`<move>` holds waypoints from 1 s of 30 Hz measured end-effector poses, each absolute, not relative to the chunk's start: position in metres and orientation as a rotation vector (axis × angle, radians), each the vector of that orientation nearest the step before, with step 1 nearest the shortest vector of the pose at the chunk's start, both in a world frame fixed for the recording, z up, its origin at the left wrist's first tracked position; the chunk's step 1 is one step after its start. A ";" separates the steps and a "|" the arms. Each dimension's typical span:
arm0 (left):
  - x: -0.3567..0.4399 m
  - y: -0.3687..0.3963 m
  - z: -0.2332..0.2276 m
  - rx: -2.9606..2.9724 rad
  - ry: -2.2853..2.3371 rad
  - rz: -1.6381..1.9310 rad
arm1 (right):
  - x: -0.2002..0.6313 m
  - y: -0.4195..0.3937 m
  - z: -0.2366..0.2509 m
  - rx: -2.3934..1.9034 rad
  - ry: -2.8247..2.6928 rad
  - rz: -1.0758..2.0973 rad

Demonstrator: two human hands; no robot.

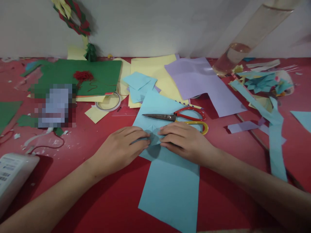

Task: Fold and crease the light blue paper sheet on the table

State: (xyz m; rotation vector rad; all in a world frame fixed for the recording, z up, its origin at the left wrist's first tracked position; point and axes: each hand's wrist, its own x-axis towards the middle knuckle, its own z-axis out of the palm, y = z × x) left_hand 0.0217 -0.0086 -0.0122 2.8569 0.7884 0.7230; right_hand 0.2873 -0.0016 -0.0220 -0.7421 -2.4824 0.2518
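Note:
Between my two hands is a small piece of light blue paper (154,138) with creases meeting near its upper middle. My left hand (122,147) has its curled fingers on the paper's left side. On the opposite side, the fingers of my right hand (186,142) close on it in the same way; both thumbs are hidden. Larger light blue sheets (171,191) lie underneath, one reaching toward the table's front edge. Just beyond my fingers rest scissors (170,117) with one red and one yellow handle, the blades pointing left.
Purple paper (194,77), yellow sheets (167,69) and green sheets (107,76) lie at the back. A roll of tape (108,102) and a phone-like blurred object (57,106) are left, a white device (14,178) nearer. Blue strips (275,145) and a stick (259,139) lie right, below a clear cylinder (239,48).

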 end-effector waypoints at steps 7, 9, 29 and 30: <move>0.023 -0.006 -0.017 2.708 0.826 0.766 | 0.286 -0.002 -0.020 -0.776 -2.474 0.290; 0.024 -0.007 -0.018 2.750 0.838 0.753 | 0.287 0.000 -0.021 -0.746 -2.475 0.318; 0.028 -0.004 -0.015 2.622 0.928 0.607 | 0.281 -0.006 -0.019 -0.844 -2.361 0.404; 0.027 -0.004 -0.015 2.659 0.909 0.607 | 0.281 -0.006 -0.019 -0.842 -2.366 0.400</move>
